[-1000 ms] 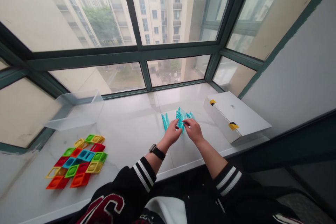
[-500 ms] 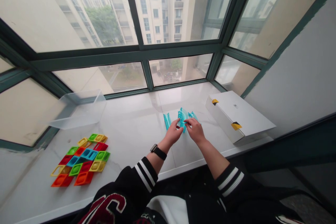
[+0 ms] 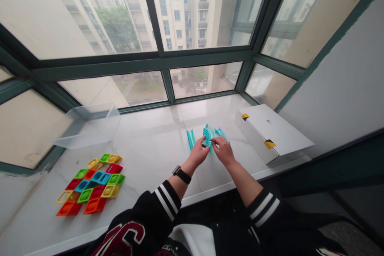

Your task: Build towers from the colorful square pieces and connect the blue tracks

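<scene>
Both my hands meet over a cluster of translucent turquoise plastic pieces (image 3: 208, 133) on the white window ledge (image 3: 150, 148). My left hand (image 3: 198, 153), with a black watch on its wrist, pinches the middle piece from the left. From the right, my right hand (image 3: 222, 150) pinches the same piece with fingers closed. One turquoise piece (image 3: 190, 139) stands just left of my hands and another (image 3: 221, 132) just behind my right hand.
A flat patch of coloured square tiles (image 3: 91, 183) lies at the ledge's left front. Behind it stands a clear plastic bin (image 3: 87, 126). A white box (image 3: 270, 132) with yellow-black tape sits at the right end. Windows close off the back.
My hands have stayed pinched on the turquoise piece, with only a slight shift of view.
</scene>
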A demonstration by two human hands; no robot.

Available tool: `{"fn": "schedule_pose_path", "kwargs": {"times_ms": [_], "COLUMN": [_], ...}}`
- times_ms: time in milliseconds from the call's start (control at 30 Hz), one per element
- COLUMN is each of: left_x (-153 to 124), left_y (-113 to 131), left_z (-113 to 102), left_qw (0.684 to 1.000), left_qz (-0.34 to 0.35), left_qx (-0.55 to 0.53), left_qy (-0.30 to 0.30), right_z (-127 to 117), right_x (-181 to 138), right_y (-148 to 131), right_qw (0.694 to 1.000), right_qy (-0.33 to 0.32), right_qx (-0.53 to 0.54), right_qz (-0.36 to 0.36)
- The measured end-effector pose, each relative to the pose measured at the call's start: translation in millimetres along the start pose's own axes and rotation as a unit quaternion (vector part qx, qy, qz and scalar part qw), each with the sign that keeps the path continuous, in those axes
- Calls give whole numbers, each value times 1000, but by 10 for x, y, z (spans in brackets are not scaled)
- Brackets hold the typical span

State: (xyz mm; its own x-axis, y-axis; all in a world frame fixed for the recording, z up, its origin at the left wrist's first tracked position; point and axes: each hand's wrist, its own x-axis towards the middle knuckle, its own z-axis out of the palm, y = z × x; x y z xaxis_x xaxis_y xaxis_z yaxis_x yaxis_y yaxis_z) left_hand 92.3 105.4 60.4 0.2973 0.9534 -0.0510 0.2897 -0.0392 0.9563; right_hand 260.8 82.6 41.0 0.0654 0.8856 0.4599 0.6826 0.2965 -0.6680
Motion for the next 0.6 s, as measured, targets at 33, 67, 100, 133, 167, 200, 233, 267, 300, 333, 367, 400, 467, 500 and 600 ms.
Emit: {"fn": "schedule_pose_path", "kwargs": {"times_ms": [33, 67, 100, 133, 167, 200, 233, 267, 300, 333, 367, 400, 467, 500, 600], "left_x": [-2, -5, -6, -7, -7, -6, -5, -4, -3, -2, -1, 0, -1, -2, -5], "left_y": [-1, -4, -9, -16, -24, -32, -40, -48, -54, -60, -65, -68, -74, -77, -88], "left_z": [1, 2, 4, 7, 9, 11, 13, 15, 16, 17, 18, 19, 22, 25, 36], "left_qw": [1000, 1000, 1000, 1000, 1000, 1000, 1000, 1000, 1000, 1000, 1000, 1000, 1000, 1000, 1000], "left_qz": [0, 0, 0, -1, -2, -2, -1, 1, 3, 5, 5, 5, 3, 3, 5], "left_qx": [1, 2, 2, 1, 1, 0, 0, -1, -1, -2, -2, -2, -1, 0, 1], "left_qy": [-1, -2, -3, -3, -3, -3, -2, -2, -2, -3, -4, -5, -8, -9, -8], "right_z": [-3, -4, -5, -5, -5, -5, -4, -3, -2, -2, -2, -3, -6, -8, -13], "right_x": [-3, -6, -8, -10, -11, -11, -12, -13, -14, -15, -17, -18, -21, -21, -22], "right_y": [-3, -5, -5, -3, 0, 4, 9, 15, 21, 27, 32, 37, 42, 43, 39], "right_qw": [1000, 1000, 1000, 1000, 1000, 1000, 1000, 1000, 1000, 1000, 1000, 1000, 1000, 1000, 1000], "right_qy": [0, -1, -2, -3, -3, -3, -3, -4, -4, -5, -6, -7, -5, -5, -4], "right_qx": [0, 1, 1, 0, 0, -1, -3, -5, -6, -8, -10, -12, -14, -15, -14], "right_qz": [2, 4, 5, 5, 5, 6, 7, 8, 10, 11, 11, 11, 10, 10, 11]}}
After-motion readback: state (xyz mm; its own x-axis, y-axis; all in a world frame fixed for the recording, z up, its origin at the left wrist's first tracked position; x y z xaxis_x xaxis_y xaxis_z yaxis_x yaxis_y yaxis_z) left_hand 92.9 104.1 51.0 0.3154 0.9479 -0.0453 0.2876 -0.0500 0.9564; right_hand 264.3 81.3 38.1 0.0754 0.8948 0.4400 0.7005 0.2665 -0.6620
